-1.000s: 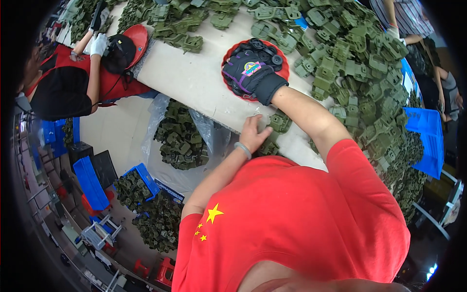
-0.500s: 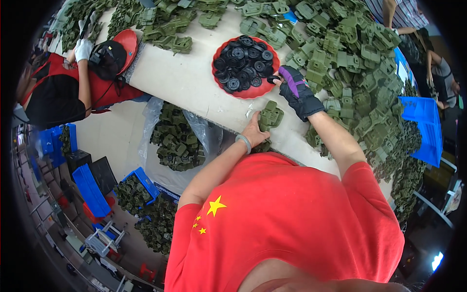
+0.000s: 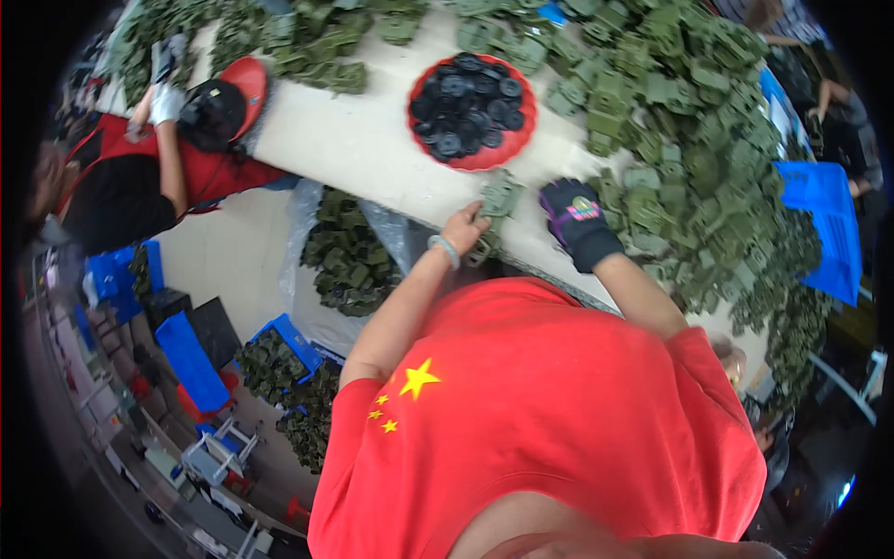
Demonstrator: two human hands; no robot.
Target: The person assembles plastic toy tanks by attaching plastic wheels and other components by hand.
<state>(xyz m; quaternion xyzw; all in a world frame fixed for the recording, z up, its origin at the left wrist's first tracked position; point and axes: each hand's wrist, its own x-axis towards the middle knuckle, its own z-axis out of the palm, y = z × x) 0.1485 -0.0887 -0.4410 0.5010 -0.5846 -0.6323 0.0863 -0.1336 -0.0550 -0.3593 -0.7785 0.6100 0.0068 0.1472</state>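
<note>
My bare left hand point(image 3: 463, 233), with a pale bangle at the wrist, is closed on the edge of a green plastic part point(image 3: 501, 193) at the near edge of the table. Another green piece point(image 3: 482, 248) shows just below that hand. My right hand point(image 3: 579, 222), in a dark glove with purple, hovers over or rests on the table to the right, beside the pile of green parts point(image 3: 670, 177). Its fingertips are turned down and hidden, so anything in them does not show. Beyond both hands sits a red scalloped bowl point(image 3: 510, 149) of black plastic wheels point(image 3: 470, 102).
More green parts point(image 3: 326, 56) lie along the far side of the table point(image 3: 363, 135). At left a person in a black and red top point(image 3: 126, 200) works with a gloved hand. A plastic-lined container of parts point(image 3: 345, 256) stands below the table; a blue crate point(image 3: 824, 219) is at right.
My right hand has drawn back from the bowl's edge toward me, and the black wheel it pinched no longer shows. My left hand and the green part shifted slightly left.
</note>
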